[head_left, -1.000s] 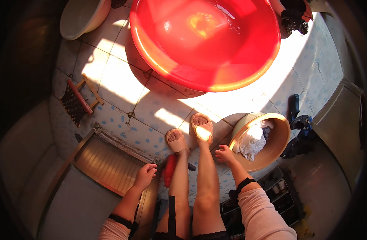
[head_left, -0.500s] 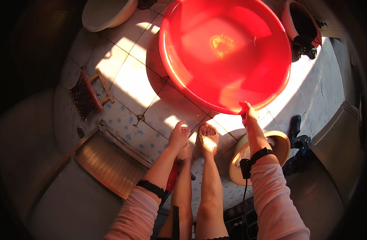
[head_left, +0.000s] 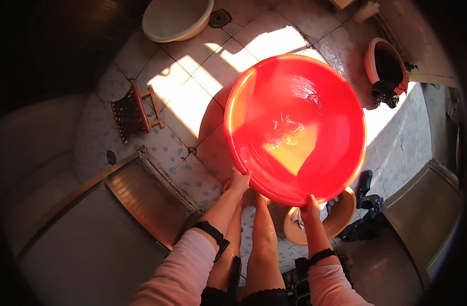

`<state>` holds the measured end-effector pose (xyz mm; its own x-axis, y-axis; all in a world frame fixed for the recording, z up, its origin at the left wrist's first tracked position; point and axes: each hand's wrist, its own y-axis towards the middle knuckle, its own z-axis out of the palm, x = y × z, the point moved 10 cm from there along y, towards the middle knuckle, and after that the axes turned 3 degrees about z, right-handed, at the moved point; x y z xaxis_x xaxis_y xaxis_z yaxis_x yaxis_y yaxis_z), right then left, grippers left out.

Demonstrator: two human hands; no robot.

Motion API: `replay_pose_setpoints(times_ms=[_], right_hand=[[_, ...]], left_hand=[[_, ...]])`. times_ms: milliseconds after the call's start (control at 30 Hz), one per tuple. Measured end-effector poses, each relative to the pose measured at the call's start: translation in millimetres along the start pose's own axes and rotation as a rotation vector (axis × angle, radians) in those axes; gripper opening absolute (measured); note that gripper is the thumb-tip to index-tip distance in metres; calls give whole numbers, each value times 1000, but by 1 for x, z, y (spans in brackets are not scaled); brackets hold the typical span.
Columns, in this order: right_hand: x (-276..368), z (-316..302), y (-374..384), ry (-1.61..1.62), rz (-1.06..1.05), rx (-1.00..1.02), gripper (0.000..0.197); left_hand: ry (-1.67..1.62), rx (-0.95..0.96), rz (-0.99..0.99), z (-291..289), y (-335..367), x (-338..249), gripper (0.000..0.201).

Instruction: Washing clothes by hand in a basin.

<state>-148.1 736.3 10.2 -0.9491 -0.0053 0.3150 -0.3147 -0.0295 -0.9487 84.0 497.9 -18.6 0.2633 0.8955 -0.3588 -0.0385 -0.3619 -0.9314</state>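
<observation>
A large red basin (head_left: 340,148) fills the middle of the view, with what looks like a little water glinting at its bottom. My left hand (head_left: 239,181) grips its near rim on the left, the fingers partly hidden by the basin. On the near right part of the same rim, my right hand (head_left: 311,208) is closed, thumb on the inside. Just below the basin's near right edge stands a tan tub (head_left: 294,232) with light cloth in it, partly covered by the basin and my right arm.
A low folding stool (head_left: 136,109) stands at left on the sunlit tiled floor. Farther off are a white basin (head_left: 185,33), a floor drain (head_left: 219,19) and a pink tub (head_left: 371,66) holding dark cloth. Dark boots or shoes (head_left: 365,188) lie right of the tan tub.
The red basin has come nearer to me and now partly covers the tan tub. My left hand, free before, has taken hold of the rim; my right hand has kept its grip.
</observation>
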Motion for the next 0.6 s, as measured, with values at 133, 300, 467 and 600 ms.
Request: replay_pose_setpoints(times_ms=[133,300,467,600], right_hand=[[-38,9,-37,-90,168,73,18],[-9,-54,-58,-94,100,-18,34],[-34,-30,-78,-32,157,-9,31],[-44,-29,-88,23,174,-93,37]], left_hand=[[531,-167,-1,-68,-5,41,54],[520,-146,-210,-27,-69,37,45],[618,-107,-112,-58,-57,34,58],[541,-18,-69,-60,-49,34,73]])
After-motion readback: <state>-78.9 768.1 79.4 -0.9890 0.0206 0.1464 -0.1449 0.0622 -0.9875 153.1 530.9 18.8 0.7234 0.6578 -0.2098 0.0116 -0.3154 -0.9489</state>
